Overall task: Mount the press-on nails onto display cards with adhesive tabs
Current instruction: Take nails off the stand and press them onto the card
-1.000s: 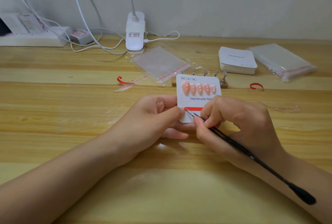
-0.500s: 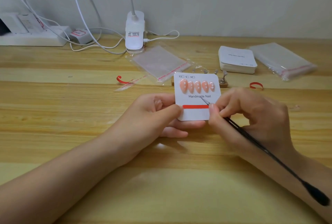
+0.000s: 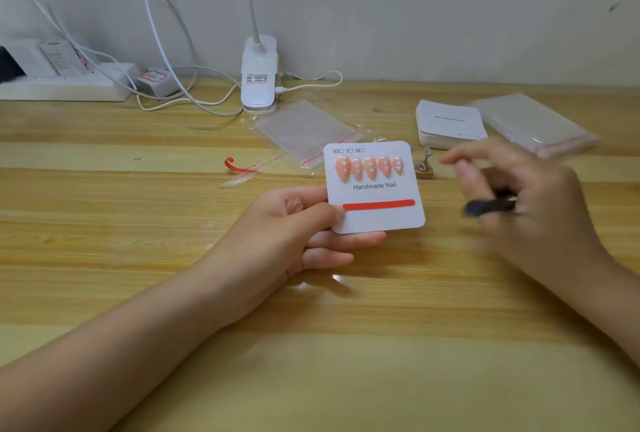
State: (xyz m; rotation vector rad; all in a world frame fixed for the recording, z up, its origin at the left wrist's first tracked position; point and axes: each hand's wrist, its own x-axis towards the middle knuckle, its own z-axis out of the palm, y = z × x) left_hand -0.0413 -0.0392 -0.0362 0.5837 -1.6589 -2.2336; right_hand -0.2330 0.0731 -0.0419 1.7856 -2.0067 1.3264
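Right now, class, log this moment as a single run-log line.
left hand: pinches card | card: five pink nails, red strip unpeeled | right hand: holds dark tool, blurred, clear of card

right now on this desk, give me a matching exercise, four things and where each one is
Things:
1. card
2. nails
3. red strip
4. card stack

Places:
A. lower half of the card
B. on the table, far right
C. row across the card's top
D. pinched in the left hand

Pairs: 1-D, 2-C, 3-A, 4-B
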